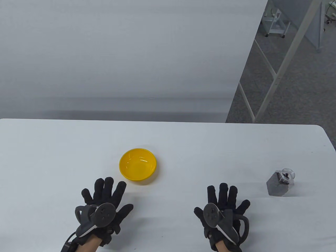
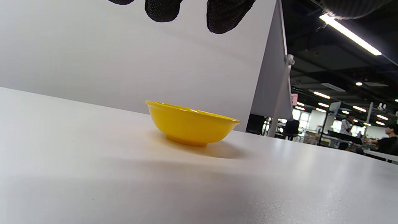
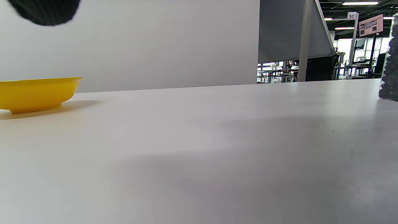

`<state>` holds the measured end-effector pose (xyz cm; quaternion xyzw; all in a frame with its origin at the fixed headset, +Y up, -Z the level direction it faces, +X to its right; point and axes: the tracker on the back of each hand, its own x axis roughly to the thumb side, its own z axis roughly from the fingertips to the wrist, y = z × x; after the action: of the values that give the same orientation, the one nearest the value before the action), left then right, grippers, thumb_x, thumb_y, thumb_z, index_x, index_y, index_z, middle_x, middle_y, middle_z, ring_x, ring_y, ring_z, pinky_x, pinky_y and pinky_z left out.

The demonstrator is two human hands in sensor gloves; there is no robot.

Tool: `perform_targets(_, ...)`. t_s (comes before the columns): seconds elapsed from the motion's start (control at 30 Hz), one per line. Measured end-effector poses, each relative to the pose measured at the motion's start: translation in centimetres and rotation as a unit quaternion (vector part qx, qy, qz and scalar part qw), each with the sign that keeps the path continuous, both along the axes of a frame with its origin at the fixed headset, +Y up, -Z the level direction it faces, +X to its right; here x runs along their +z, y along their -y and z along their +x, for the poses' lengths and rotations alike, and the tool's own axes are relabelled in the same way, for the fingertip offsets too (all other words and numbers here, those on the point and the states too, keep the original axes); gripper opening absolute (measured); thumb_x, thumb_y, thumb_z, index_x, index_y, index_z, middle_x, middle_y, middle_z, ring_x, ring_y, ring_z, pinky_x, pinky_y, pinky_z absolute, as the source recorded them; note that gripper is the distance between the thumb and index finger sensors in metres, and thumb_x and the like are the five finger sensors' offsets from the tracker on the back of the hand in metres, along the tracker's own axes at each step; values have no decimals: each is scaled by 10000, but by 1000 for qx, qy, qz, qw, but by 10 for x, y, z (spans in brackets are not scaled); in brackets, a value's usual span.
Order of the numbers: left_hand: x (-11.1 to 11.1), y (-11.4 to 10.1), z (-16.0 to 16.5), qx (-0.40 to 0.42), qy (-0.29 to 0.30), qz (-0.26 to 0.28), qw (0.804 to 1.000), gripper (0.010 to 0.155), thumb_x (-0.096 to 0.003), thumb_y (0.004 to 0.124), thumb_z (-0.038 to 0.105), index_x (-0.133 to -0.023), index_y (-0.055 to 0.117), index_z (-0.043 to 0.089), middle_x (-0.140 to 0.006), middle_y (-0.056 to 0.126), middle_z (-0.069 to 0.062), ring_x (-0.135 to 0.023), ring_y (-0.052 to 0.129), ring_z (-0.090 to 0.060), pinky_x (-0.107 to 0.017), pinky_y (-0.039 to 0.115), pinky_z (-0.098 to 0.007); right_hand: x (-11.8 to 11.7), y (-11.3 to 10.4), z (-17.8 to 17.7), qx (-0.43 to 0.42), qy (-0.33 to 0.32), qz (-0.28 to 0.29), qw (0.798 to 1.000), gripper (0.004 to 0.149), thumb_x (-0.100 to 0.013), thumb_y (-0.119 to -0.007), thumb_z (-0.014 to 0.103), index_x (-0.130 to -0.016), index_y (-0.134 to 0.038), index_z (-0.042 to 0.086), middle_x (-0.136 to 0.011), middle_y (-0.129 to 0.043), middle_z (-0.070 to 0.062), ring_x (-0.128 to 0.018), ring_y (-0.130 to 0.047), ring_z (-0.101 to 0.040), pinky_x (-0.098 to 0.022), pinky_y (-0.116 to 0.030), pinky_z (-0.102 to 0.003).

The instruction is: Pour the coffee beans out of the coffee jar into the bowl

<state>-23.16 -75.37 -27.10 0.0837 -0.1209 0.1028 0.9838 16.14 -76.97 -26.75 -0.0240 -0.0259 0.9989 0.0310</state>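
An empty yellow bowl [image 1: 137, 164] stands on the white table, just beyond my left hand [image 1: 105, 195]. It also shows in the left wrist view [image 2: 189, 124] and at the left edge of the right wrist view [image 3: 34, 93]. A clear coffee jar [image 1: 280, 183] with dark beans stands upright near the table's right edge; its side shows in the right wrist view [image 3: 390, 62]. My left hand lies flat on the table with fingers spread, holding nothing. My right hand [image 1: 227, 198] lies flat and open too, to the left of the jar and apart from it.
The white table [image 1: 183, 147] ends at a rounded right edge close to the jar. A white panel stands behind the table. Metal frame legs [image 1: 275, 78] and grey floor lie beyond at the right.
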Motion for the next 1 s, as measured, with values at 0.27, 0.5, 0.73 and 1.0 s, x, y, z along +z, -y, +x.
perform_targets(0.27,0,0,0,3,-2,0,1000,878,-396,545,779,-1101,498,259,-1137,361,-237,-1013,337,-609,-494,211,-851,2,-3,6,-26,6,9,1000,911,-368,-621,745,-1002,-140,303,-1088,-56,-214,-1010,-144,-531,-539,-182,-879)
perform_targets(0.5,1,-1,-1,8,-3,4,1000,874,-397,551,772,-1100,500,255,-1137,357,-238,-1013,334,-610,-497,213,-850,4,-9,16,-68,24,27,997,899,-372,-643,725,-1006,-183,283,-1092,-139,-234,-1019,-229,-528,-559,-221,-874)
perform_targets(0.73,2,-2,-3,12,-8,5,1000,870,-399,553,768,-1100,499,255,-1136,358,-239,-1013,334,-608,-499,215,-850,3,-17,28,-108,47,33,992,908,-380,-671,699,-1003,-186,250,-1082,-164,-239,-1012,-293,-526,-580,-265,-856)
perform_targets(1.0,2,-2,-4,11,-9,4,1000,878,-395,552,776,-1100,497,256,-1137,357,-237,-1014,335,-608,-500,217,-850,3,-26,46,-163,78,43,983,917,-383,-685,689,-1004,-182,241,-1079,-168,-246,-998,-331,-529,-595,-289,-839)
